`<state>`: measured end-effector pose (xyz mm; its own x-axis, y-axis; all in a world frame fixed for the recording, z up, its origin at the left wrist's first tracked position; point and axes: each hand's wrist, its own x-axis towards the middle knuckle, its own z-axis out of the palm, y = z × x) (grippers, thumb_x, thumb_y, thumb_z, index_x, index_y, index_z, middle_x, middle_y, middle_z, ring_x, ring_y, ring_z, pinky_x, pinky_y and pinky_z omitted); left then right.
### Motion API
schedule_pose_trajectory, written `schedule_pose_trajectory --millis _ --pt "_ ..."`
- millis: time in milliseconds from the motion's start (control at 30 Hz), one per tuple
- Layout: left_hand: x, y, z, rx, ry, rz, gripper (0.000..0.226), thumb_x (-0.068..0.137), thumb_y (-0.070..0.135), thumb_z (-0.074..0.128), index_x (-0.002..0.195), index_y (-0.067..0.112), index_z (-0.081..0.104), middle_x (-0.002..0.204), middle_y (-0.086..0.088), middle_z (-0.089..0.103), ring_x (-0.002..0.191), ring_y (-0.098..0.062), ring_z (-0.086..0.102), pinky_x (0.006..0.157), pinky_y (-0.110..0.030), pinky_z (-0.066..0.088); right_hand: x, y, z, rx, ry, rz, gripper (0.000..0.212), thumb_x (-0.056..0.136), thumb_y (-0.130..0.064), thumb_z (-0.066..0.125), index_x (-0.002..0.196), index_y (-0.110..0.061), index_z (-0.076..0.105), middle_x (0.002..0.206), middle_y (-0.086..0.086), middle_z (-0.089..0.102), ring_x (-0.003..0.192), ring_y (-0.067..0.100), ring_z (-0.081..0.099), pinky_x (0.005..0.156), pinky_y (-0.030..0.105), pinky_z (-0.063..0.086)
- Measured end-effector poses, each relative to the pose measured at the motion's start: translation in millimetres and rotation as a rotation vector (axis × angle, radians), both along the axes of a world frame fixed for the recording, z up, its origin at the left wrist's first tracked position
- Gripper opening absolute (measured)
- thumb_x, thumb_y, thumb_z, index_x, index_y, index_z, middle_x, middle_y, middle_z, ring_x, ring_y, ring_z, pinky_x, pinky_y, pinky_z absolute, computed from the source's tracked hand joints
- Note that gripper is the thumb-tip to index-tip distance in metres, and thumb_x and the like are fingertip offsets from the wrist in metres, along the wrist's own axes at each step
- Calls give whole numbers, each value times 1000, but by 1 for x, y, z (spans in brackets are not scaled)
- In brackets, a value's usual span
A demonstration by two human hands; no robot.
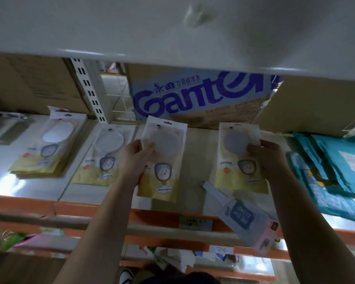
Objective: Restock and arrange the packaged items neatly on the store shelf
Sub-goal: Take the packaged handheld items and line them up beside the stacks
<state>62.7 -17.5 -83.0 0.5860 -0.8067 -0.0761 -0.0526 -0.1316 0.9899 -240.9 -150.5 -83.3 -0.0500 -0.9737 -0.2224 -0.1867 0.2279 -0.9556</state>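
Note:
My left hand point(134, 158) grips the left edge of a flat packet point(164, 162) with a round clear window and a yellow lower half, held over the white shelf point(193, 160). My right hand point(264, 158) grips the right edge of a matching packet point(237, 167) a little further right. Two stacks of the same packets lie on the shelf to the left, one at the far left point(49, 148) and one nearer the middle point(105, 158).
A pale blue and pink flat pack point(244, 220) lies tilted across the orange shelf edge point(74, 206). Teal bags point(332, 171) are piled at the right. A cardboard box with blue lettering point(193, 93) stands behind, and an upper shelf point(172, 31) overhangs. Lower shelves hold mixed goods.

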Motion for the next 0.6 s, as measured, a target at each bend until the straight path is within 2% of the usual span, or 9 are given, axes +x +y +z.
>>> schedule_pose_trajectory --millis 67,200,267,400,500,600 --pt "9 10 2 -12 -1 33 19 91 20 63 91 2 66 79 -11 71 71 -25 68 62 -39 56 14 4 5 -17 -42 52 28 87 -7 64 114 1 66 95 18 69 80 33 68 75 46 56" --pt "37 31 3 14 5 118 21 91 30 62 91 10 67 88 -17 72 83 -37 69 75 -54 57 52 15 7 -25 -54 140 16 88 -6 64 102 -11 69 81 5 72 65 18 71 56 28 55" --pt "57 41 2 39 -11 149 20 90 31 63 88 11 66 86 -16 71 81 -38 69 74 -57 57 72 24 5 -25 -55 162 10 89 -8 64 96 -10 71 74 2 74 63 16 71 52 25 55" --pt "104 56 1 66 -99 201 19 88 31 66 85 12 68 80 -14 72 73 -35 68 67 -51 58 113 46 1 -15 34 201 17 89 -20 66 99 -7 72 87 17 73 80 32 70 75 44 57" --pt "138 58 1 84 -166 184 20 89 30 65 87 11 68 73 -6 67 67 -26 62 59 -33 50 140 62 -3 42 -94 146 20 87 -11 68 105 -3 69 96 20 71 86 33 69 80 45 56" --pt "163 50 4 111 -218 125 17 90 29 65 78 16 66 70 -4 65 67 -24 61 61 -33 48 162 76 -7 66 -141 99 21 87 -11 69 108 -5 67 99 16 71 88 30 69 81 43 57"
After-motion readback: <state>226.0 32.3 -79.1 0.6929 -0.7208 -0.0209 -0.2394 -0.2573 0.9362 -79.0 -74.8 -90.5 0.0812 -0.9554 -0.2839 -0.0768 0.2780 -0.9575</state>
